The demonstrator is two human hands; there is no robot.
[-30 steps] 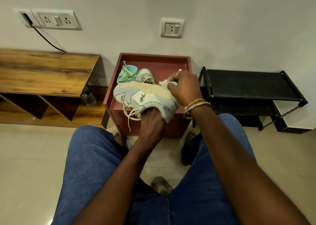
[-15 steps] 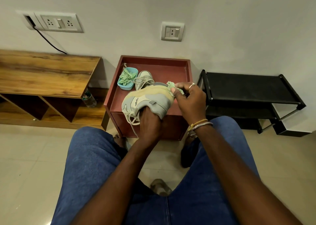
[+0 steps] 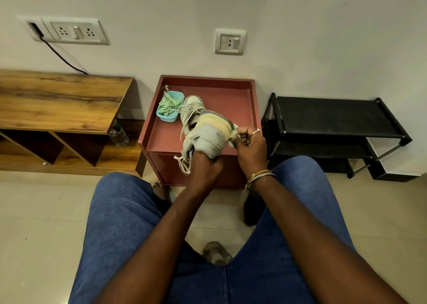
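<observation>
My left hand (image 3: 205,169) grips a pale grey and yellow sneaker (image 3: 206,134) from below, sole side turned up, its laces hanging loose. My right hand (image 3: 250,145) pinches a small green cloth (image 3: 233,134) against the sneaker's right edge. A second sneaker (image 3: 191,106) lies behind it on the maroon side table (image 3: 233,100). Beside that sneaker stands a small blue tub (image 3: 168,108) holding green cloth.
A wooden shelf unit (image 3: 62,100) stands left of the table, with a plastic bottle (image 3: 119,136) in the gap. A black shoe rack (image 3: 332,121) stands to the right. My knees in blue jeans fill the foreground over a tiled floor.
The sneaker has turned from lying sideways to heel toward me and shifted right. My right hand with the cloth has come down from its top to its right edge.
</observation>
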